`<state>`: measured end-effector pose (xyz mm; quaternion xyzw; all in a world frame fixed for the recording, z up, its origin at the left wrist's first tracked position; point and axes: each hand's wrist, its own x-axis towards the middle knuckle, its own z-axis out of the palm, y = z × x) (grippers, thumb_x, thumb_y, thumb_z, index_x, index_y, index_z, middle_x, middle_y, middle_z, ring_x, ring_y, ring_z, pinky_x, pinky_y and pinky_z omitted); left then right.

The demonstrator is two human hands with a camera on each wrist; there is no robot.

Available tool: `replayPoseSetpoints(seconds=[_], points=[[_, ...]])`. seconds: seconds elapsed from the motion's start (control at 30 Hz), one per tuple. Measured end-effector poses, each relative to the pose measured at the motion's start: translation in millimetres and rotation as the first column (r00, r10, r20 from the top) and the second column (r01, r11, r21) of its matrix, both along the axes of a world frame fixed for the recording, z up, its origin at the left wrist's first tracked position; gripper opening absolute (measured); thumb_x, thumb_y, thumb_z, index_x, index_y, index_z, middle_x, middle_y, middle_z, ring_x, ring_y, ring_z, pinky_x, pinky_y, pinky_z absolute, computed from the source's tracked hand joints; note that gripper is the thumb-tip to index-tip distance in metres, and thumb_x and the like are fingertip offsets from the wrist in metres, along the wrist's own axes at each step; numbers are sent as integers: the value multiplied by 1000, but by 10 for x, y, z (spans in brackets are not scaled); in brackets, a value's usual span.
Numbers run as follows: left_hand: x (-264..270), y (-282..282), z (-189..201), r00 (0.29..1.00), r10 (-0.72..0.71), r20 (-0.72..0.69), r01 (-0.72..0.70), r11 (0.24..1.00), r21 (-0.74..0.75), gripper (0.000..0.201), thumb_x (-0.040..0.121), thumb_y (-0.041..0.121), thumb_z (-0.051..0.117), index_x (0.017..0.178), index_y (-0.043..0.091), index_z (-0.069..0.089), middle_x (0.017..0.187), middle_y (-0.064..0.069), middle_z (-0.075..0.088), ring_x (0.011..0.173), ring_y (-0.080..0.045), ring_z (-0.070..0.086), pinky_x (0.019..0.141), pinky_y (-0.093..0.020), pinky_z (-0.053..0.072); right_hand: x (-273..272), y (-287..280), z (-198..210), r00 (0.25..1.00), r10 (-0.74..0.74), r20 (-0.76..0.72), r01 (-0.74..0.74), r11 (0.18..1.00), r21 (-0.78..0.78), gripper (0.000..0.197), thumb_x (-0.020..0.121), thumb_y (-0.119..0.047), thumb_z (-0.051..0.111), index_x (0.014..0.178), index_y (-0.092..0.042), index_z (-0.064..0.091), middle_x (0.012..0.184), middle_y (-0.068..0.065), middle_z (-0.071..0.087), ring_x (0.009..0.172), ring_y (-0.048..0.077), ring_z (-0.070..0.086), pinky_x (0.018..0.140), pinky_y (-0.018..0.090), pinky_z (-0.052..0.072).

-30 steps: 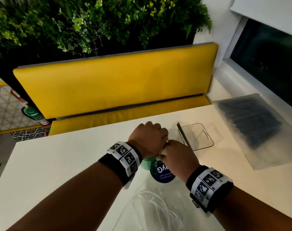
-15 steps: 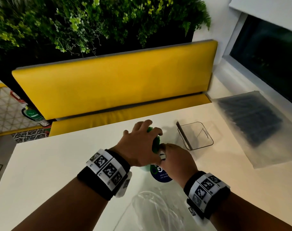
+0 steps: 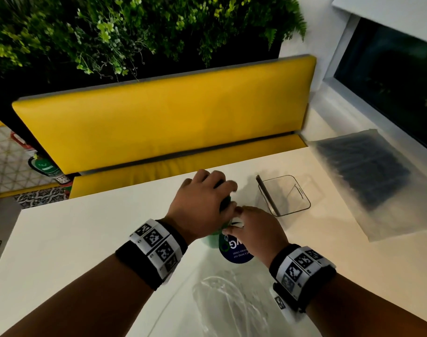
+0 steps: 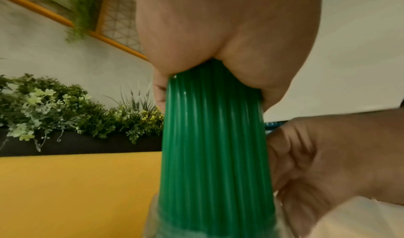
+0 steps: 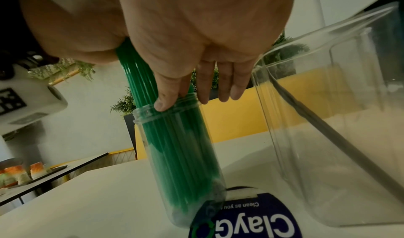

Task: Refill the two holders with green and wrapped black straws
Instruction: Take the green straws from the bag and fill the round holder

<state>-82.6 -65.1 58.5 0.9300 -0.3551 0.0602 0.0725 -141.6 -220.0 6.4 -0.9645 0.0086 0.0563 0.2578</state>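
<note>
A thick bundle of green straws (image 5: pixel 181 155) stands in a clear round jar (image 5: pixel 144 114) on the white table (image 3: pixel 85 239). My left hand (image 3: pixel 222 195) grips the bundle's top from above, with the green straws (image 4: pixel 214 146) running down from its palm. My right hand (image 5: pixel 196 100) has straight fingers, and one fingertip (image 5: pixel 163 104) touches the jar's rim beside the straws. Right of it stands a clear square holder (image 3: pixel 297 205) with a single black straw (image 3: pixel 268 195) leaning inside. A frosted bag of wrapped black straws (image 3: pixel 363 171) lies at the far right.
A crumpled empty plastic bag (image 3: pixel 231 300) lies in front of the jar, by a round blue sticker (image 3: pixel 236 254) on the tabletop. A yellow bench (image 3: pixel 158 127) and a plant wall stand behind the table. A window ledge (image 3: pixel 334 100) runs along the right.
My left forearm has swung to the left and the hand has turned on the bundle's top, so green shows between its fingers. The right hand has stayed at the jar.
</note>
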Motion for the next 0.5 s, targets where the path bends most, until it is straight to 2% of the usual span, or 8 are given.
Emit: replayPoseSetpoints(seconds=[0.07, 0.13, 0.23, 0.3, 0.37, 0.5], points=[[-29, -2, -13, 998, 36, -46, -32, 995, 97, 50, 86, 61, 45, 128, 35, 53, 121, 3, 59, 110, -27, 55, 81, -43, 52, -7, -1, -15, 1000, -10, 13, 10, 1000, 7, 33, 79, -55, 67, 98, -28, 65, 94, -5, 70, 88, 15, 64, 73, 34, 55], [-42, 20, -22, 995, 47, -84, -33, 987, 157, 58, 85, 70, 39, 133, 38, 49, 136, 2, 52, 126, -29, 48, 91, -47, 49, -21, 0, -9, 1000, -11, 23, 10, 1000, 13, 33, 78, -56, 67, 94, -27, 64, 92, -5, 70, 86, 14, 64, 73, 34, 55], [-35, -13, 84, 994, 66, -85, -54, 989, 135, 70, 82, 79, 34, 141, 41, 40, 155, 1, 36, 144, -29, 29, 108, -55, 37, -15, -15, -3, 999, -33, 20, 32, 998, 59, 35, 77, -56, 67, 98, -28, 67, 93, -5, 70, 86, 14, 64, 73, 34, 56], [-44, -45, 70, 993, 76, -95, -57, 979, 195, 73, 85, 79, 28, 147, 39, 31, 158, 1, 31, 147, -29, 24, 113, -55, 30, -12, -28, -23, 999, -26, 24, 24, 997, 67, 32, 77, -55, 67, 93, -28, 68, 89, -6, 69, 84, 14, 63, 71, 35, 55], [-40, -60, 39, 990, 53, -129, -17, 963, 268, 71, 89, 76, 23, 149, 38, 27, 158, 1, 32, 146, -27, 27, 115, -53, 26, -6, -32, -41, 999, -3, 40, 0, 998, 64, 29, 76, -53, 67, 87, -27, 68, 84, -6, 68, 80, 14, 63, 68, 35, 55], [4, -80, 50, 994, 67, -82, -50, 980, 193, 76, 89, 77, 19, 150, 32, 32, 159, -1, 34, 147, -27, 28, 119, -55, 21, 10, -32, -97, 998, -1, 61, -2, 999, 45, 33, 78, -54, 68, 97, -27, 68, 90, -5, 70, 84, 15, 64, 69, 33, 53]])
